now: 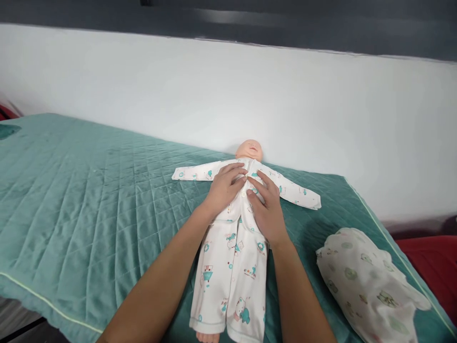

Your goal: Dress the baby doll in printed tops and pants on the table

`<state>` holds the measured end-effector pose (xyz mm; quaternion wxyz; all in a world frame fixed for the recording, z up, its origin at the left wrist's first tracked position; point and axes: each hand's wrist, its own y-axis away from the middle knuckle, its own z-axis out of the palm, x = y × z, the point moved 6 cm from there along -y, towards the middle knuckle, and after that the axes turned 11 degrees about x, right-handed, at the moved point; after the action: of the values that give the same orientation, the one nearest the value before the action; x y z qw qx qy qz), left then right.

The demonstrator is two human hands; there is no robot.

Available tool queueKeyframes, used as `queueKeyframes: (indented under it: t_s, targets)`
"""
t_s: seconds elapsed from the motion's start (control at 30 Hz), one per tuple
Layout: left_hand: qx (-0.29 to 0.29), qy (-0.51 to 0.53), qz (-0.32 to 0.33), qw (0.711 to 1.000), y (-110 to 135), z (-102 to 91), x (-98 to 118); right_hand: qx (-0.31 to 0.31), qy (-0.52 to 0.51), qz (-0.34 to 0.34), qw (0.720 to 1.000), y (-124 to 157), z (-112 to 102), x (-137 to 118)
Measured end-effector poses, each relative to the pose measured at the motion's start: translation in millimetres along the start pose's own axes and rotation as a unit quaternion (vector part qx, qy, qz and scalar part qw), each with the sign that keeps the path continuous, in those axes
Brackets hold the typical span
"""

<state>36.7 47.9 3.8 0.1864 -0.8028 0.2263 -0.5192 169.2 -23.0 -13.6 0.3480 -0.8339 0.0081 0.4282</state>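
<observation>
A baby doll (249, 149) lies on its back, its head toward the wall, dressed in a white printed baby shirt (300, 192) and matching trousers (214, 267). My left hand (226, 186) rests on the chest of the shirt, thumb and forefinger closed on the front edge. Just across from it, my right hand (267, 205) has its fingertips and thumb on the other side of the same opening, gripping the cloth. A small button (243, 194) shows between the hands. Both sleeves stretch outward, and toes (207, 337) stick out of one trouser leg.
A green quilted cover (89, 205) spreads under the doll. At the right lies a bundled white cloth with green prints (371, 281). Behind is a white wall (214, 90) with a dark band above. A red object (432, 267) stands beyond the right edge.
</observation>
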Motion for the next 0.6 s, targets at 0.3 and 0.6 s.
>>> queueKeyframes:
  t_s: [0.3,0.6]
  targets:
    - [0.014,-0.080,0.057,0.995,2.7,0.8,11.7,0.017,-0.041,0.025,0.999,-0.8,-3.6,-3.1]
    - [-0.013,-0.119,0.085,0.989,14.9,-1.7,17.3,0.047,-0.089,0.052,0.994,-0.9,-7.3,3.1]
